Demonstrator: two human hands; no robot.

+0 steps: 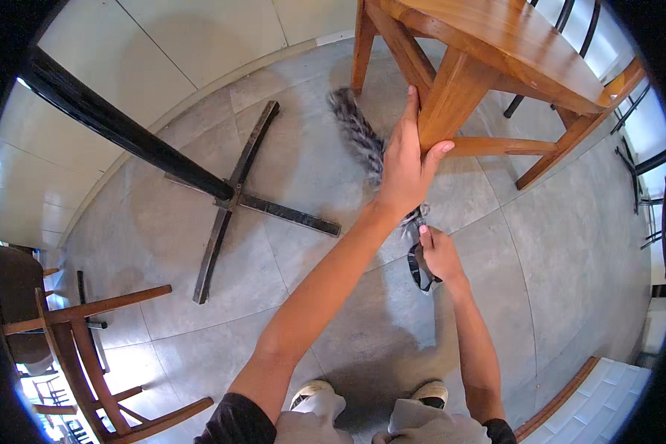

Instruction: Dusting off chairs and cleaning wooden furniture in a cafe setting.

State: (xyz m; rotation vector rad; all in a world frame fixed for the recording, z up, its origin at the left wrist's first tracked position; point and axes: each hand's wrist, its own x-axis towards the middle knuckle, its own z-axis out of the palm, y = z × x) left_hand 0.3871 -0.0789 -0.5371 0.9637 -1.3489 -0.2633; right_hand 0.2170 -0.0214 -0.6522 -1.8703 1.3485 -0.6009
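Note:
My left hand point(402, 161) is wrapped around a front leg point(454, 94) of a wooden chair point(499, 50), fingers on one side and thumb on the other. The leg's lower end is hidden in my palm. Below it, my right hand point(441, 255) pinches the end of a furry, grey-and-black banded thing point(361, 133), which stretches away over the floor behind my left hand. Whether it is an animal or a duster, I cannot tell. From my right hand hangs a black strap loop point(415, 269) with pale markings.
A black metal pedestal base point(230, 194) with crossed feet stands at left. Another wooden chair point(83, 344) occupies the lower left. A white-tiled block with a brown edge point(560, 394) is at lower right. Grey floor tiles point(361, 311) lie before my shoes point(430, 391).

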